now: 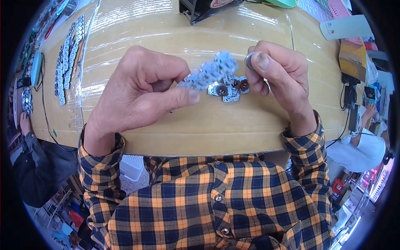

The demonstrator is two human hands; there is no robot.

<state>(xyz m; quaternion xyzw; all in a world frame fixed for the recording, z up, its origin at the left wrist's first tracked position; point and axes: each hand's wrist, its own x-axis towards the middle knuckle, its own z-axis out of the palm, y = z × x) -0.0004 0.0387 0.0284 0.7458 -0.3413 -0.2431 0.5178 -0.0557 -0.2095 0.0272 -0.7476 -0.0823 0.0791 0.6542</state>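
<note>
My left hand (pixel 139 89) pinches one end of a strip of small circuit boards (pixel 212 71) between thumb and fingers. The strip slants up to the right above the table and its far end is blurred. My right hand (pixel 283 71) is closed, with a small round silver disc (pixel 249 61) between thumb and index finger; the disc looks like a button cell. It is held a little to the right of the strip's raised end, apart from it. Below, on the table, lies a small heap of loose circuit boards (pixel 230 98), some carrying brown round parts.
More circuit board strips (pixel 66 62) lie side by side at the left of the table (pixel 166 137), near a black cable (pixel 45 108). A black holder (pixel 200 10) stands at the far edge. At right are a white container (pixel 346 28) and a cardboard box (pixel 352 58). Other people sit on both sides.
</note>
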